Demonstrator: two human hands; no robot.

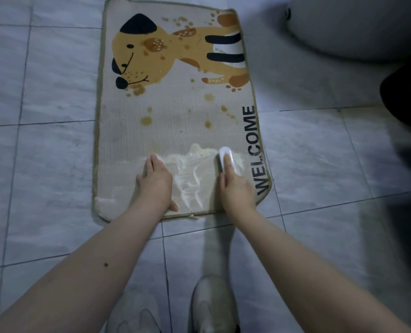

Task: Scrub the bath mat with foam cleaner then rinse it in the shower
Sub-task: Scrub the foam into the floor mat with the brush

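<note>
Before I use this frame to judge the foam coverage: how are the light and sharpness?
Head view: dim, bluish light; wide-angle bending at the edges; the bath mat and foam reasonably sharp; the right side blurred and dark, with a shadow on the tiled floor.

I see a matt, ribbed cloth bath mat [175, 111] smeared with frothy white foam [190, 164], a glossy white plastic brush [226, 156], and smooth marbled floor tiles [50, 164].

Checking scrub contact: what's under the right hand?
A white brush under the right hand, on the foam on the bath mat. Its bristles are hidden.
</note>
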